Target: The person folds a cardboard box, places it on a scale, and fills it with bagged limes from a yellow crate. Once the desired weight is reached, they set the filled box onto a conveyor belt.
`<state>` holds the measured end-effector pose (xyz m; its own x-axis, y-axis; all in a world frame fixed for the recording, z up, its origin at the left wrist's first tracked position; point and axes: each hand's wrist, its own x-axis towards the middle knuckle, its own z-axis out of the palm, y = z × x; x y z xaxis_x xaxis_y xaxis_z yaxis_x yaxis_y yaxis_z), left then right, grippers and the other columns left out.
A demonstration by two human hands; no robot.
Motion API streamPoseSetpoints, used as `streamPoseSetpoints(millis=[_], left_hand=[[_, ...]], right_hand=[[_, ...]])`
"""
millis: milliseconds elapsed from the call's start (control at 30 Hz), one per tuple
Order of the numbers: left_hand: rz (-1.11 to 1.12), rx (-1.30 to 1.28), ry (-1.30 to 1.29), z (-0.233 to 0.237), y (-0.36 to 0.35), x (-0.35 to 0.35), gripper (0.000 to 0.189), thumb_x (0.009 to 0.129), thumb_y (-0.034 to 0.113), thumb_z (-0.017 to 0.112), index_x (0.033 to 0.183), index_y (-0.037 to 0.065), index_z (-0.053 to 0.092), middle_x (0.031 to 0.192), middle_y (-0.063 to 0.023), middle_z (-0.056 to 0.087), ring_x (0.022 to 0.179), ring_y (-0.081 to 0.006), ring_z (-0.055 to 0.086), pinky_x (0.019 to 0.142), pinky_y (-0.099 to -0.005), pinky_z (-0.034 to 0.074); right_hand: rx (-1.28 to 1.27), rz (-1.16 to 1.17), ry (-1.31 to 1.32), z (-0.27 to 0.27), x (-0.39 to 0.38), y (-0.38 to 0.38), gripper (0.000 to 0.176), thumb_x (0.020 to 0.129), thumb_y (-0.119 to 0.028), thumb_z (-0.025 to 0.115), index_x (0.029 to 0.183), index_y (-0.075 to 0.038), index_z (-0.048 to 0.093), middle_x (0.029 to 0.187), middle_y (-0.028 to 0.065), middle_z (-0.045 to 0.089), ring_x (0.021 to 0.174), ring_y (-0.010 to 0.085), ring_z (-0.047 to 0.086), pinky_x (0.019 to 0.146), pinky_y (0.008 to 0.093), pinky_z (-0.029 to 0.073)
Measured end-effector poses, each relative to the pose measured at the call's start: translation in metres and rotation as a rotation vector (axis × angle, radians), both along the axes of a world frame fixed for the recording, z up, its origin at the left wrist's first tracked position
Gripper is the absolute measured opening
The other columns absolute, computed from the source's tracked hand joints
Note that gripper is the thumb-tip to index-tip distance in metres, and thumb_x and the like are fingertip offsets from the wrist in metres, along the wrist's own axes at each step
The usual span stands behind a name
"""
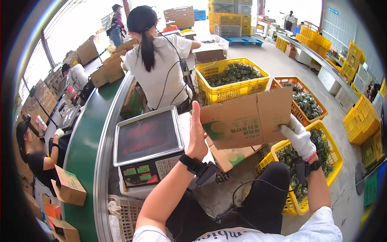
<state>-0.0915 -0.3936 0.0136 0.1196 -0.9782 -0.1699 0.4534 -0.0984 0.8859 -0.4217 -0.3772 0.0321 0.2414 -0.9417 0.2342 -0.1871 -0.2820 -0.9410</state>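
Note:
In front of me is a brown cardboard box with green print, looking folded flat and held up by its right end. My right hand, in a white glove, grips that end with the thumb across the near face. At the opposite end, my bare left hand is upright with fingers stretched and palm facing the box's edge. Beyond the left hand sits a digital scale with a metal tray and a keypad. Below the held box lies another printed cardboard box.
Yellow crates and an orange crate hold dark green, plastic-wrapped items. A green conveyor runs along the left, with open cartons beside it. A person in a white shirt sits ahead; another person works across the conveyor.

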Motion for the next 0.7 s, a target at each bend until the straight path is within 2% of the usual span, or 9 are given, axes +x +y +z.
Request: streamPoseSetpoints(millis=[67, 100, 167, 233, 300, 400, 500, 567, 700], left_hand=[[0.067, -0.009, 0.035, 0.001, 0.005, -0.024, 0.060, 0.087, 0.077, 0.059, 0.113, 0.023, 0.056, 0.109, 0.0077, 0.059, 0.092, -0.0066, 0.048, 0.086, -0.0322, 0.033], [0.050, -0.086, -0.009, -0.004, 0.010, -0.033, 0.053, 0.089, 0.069, 0.063, 0.110, 0.021, 0.054, 0.108, 0.0059, 0.058, 0.097, -0.0075, 0.050, 0.091, -0.0347, 0.034], [0.138, -0.135, 0.054, -0.027, 0.007, -0.055, 0.044, 0.096, 0.051, 0.067, 0.102, 0.009, 0.056, 0.101, -0.0006, 0.058, 0.096, -0.0100, 0.050, 0.089, -0.0247, 0.039], [0.125, -0.151, 0.025, -0.052, 0.008, -0.066, 0.043, 0.098, 0.051, 0.065, 0.098, 0.010, 0.053, 0.095, 0.0018, 0.052, 0.089, -0.0088, 0.044, 0.086, -0.0252, 0.038], [0.030, -0.163, -0.058, -0.082, 0.000, -0.066, 0.050, 0.094, 0.061, 0.064, 0.114, 0.017, 0.051, 0.111, 0.0034, 0.056, 0.104, -0.0097, 0.051, 0.093, -0.0324, 0.039], [-0.001, -0.164, -0.108, -0.104, -0.004, -0.057, 0.050, 0.096, 0.058, 0.064, 0.119, 0.016, 0.051, 0.112, 0.0033, 0.055, 0.103, -0.0093, 0.050, 0.091, -0.0301, 0.039], [0.049, -0.214, -0.218, -0.115, -0.006, -0.047, 0.047, 0.100, 0.043, 0.065, 0.126, 0.007, 0.049, 0.117, -0.0044, 0.055, 0.109, -0.0132, 0.051, 0.100, -0.0272, 0.039], [0.007, -0.192, -0.194, -0.109, -0.004, -0.039, 0.046, 0.100, 0.042, 0.066, 0.130, 0.012, 0.047, 0.121, -0.0017, 0.053, 0.110, -0.0120, 0.050, 0.093, -0.0275, 0.041], [-0.037, -0.129, -0.193, -0.112, -0.005, -0.036, 0.064, 0.097, 0.044, 0.069, 0.142, 0.011, 0.035, 0.129, -0.0079, 0.047, 0.119, -0.0172, 0.045, 0.104, -0.0310, 0.036]], right_hand=[[-0.087, -0.115, 0.061, -0.006, -0.005, 0.014, 0.049, 0.099, -0.012, 0.060, 0.144, -0.002, 0.046, 0.132, 0.0066, 0.058, 0.124, 0.0139, 0.051, 0.107, 0.0310, 0.041], [-0.136, -0.188, 0.045, -0.008, -0.002, 0.022, 0.051, 0.099, -0.014, 0.059, 0.146, -0.003, 0.044, 0.135, 0.0075, 0.056, 0.126, 0.0146, 0.049, 0.108, 0.0317, 0.039], [-0.146, -0.303, 0.089, 0.000, 0.000, 0.038, 0.059, 0.104, -0.042, 0.054, 0.147, -0.004, 0.043, 0.140, 0.0086, 0.051, 0.130, 0.0184, 0.044, 0.114, 0.0345, 0.032], [-0.074, -0.408, -0.082, -0.007, -0.005, 0.030, 0.064, 0.103, -0.052, 0.051, 0.146, -0.005, 0.045, 0.140, 0.0090, 0.050, 0.131, 0.0184, 0.043, 0.115, 0.0352, 0.029], [-0.063, -0.393, -0.225, -0.028, -0.012, 0.009, 0.059, 0.101, -0.050, 0.057, 0.140, -0.006, 0.051, 0.133, 0.0081, 0.054, 0.124, 0.0167, 0.047, 0.111, 0.0312, 0.032], [0.185, -0.436, -0.250, -0.018, 0.012, 0.005, 0.058, 0.091, -0.039, 0.076, 0.134, -0.007, 0.053, 0.122, 0.0050, 0.061, 0.113, 0.0137, 0.054, 0.100, 0.0315, 0.043], [0.104, -0.336, -0.020, -0.051, 0.006, -0.018, 0.058, 0.090, -0.031, 0.075, 0.137, -0.008, 0.050, 0.128, 0.0100, 0.060, 0.118, 0.0180, 0.055, 0.102, 0.0311, 0.043], [0.183, -0.283, -0.094, -0.067, -0.001, -0.036, 0.056, 0.090, -0.028, 0.073, 0.136, -0.007, 0.051, 0.129, 0.0114, 0.059, 0.119, 0.0196, 0.055, 0.104, 0.0312, 0.043], [0.278, -0.233, -0.333, -0.062, 0.015, -0.045, 0.061, 0.089, -0.033, 0.075, 0.139, -0.012, 0.046, 0.122, 0.0038, 0.058, 0.117, 0.0170, 0.053, 0.102, 0.0357, 0.042]])
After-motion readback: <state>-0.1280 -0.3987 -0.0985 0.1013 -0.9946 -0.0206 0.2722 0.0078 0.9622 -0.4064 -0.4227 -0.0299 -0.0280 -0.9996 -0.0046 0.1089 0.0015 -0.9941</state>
